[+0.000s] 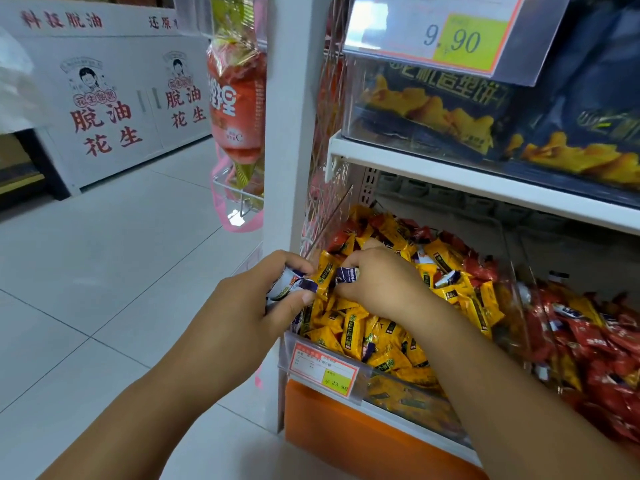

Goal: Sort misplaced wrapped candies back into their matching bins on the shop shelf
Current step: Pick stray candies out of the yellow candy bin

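- Two bare forearms are seen nearest the camera, reaching up from the bottom edge toward a shop shelf (485,183).
- A small bunch of white-and-purple candies (289,289) is clenched in the left hand (249,303), just outside the front left corner of the clear bin (346,362).
- One more purple candy (347,274) is pinched by the right hand (377,282), which is pressed down into the heap at the bin's left side.
- Yellow candies (381,337) fill most of that bin; red ones are piled toward its back.
- Another white-and-purple piece (448,279) is seen lying on top of the yellow heap, to the right of the right hand.
- An orange-edged price tag (323,370) is fixed to the bin's front lip.
- Red candies (602,344) are heaped in the neighbouring bin on the right, with a few yellow and white pieces mixed in.
- Dark snack packets (450,112) are held in a clear box on the shelf above, below a larger price tag (450,32) reading 9.90.
- An orange hanging packet (237,109) is clipped beside the white shelf post.
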Action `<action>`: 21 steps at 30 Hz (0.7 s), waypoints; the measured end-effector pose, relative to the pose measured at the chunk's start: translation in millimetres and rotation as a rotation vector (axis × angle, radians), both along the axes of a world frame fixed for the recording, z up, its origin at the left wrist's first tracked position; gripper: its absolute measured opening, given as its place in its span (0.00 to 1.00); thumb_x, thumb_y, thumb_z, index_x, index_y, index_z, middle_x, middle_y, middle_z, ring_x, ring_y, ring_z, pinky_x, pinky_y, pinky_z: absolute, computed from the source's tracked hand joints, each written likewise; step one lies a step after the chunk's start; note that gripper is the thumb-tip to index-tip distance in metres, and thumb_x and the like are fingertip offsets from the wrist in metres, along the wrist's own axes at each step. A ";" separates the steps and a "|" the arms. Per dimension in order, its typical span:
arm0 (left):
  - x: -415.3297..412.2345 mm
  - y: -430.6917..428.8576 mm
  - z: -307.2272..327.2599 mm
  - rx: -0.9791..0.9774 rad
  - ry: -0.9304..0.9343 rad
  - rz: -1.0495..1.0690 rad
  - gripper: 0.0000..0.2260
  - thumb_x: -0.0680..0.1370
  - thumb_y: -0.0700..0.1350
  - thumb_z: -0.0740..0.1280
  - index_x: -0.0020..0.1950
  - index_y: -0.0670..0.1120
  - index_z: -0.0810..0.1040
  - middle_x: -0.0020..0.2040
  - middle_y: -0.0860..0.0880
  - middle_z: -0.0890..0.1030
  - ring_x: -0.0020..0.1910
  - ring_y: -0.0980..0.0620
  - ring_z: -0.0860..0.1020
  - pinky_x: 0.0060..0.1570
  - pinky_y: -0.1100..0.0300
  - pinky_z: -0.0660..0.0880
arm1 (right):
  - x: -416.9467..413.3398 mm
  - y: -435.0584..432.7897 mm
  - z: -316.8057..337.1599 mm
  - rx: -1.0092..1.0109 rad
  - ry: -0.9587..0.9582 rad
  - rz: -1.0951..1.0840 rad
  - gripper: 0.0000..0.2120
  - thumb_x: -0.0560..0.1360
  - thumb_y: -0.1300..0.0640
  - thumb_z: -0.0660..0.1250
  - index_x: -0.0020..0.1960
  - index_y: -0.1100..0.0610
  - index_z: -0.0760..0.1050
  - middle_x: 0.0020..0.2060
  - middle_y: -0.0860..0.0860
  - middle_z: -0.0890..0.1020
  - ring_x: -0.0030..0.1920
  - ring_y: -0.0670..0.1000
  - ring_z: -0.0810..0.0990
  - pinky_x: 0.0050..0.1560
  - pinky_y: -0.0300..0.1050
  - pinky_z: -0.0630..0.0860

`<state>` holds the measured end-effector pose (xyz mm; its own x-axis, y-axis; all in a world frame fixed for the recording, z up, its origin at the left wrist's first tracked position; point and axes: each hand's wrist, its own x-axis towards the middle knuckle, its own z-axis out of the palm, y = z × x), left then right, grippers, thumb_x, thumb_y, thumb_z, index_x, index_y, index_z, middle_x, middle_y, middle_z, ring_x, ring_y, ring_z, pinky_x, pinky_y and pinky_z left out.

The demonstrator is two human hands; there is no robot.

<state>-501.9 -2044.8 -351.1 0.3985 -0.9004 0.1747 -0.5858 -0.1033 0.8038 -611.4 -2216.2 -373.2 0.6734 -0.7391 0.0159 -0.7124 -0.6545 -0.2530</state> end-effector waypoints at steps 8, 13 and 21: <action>1.6 1.9 -6.5 0.036 -0.006 -0.012 0.05 0.78 0.51 0.65 0.50 0.62 0.73 0.41 0.59 0.80 0.37 0.67 0.77 0.32 0.73 0.71 | -25.0 -0.6 7.3 0.231 -0.324 0.053 0.08 0.74 0.48 0.70 0.49 0.50 0.78 0.46 0.47 0.81 0.44 0.51 0.79 0.46 0.50 0.75; -6.1 -3.2 -8.0 0.009 -0.015 -0.037 0.07 0.77 0.51 0.66 0.50 0.64 0.73 0.38 0.57 0.80 0.38 0.65 0.78 0.35 0.74 0.71 | -67.6 -17.3 34.0 0.319 -0.467 -0.079 0.03 0.80 0.54 0.63 0.53 0.50 0.71 0.47 0.48 0.80 0.33 0.44 0.80 0.29 0.42 0.74; -19.4 -21.4 -13.5 -0.036 -0.051 -0.110 0.07 0.77 0.51 0.67 0.50 0.64 0.73 0.42 0.64 0.78 0.38 0.59 0.78 0.38 0.68 0.73 | -93.0 -68.8 38.9 0.092 -0.091 -0.122 0.13 0.82 0.56 0.56 0.55 0.45 0.78 0.52 0.51 0.79 0.43 0.53 0.80 0.43 0.45 0.77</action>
<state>-521.3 -2066.2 -364.6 0.2876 -0.9309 0.2253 -0.6322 -0.0078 0.7748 -704.3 -2285.0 -334.3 0.5776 -0.8163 0.0013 -0.7565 -0.5360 -0.3747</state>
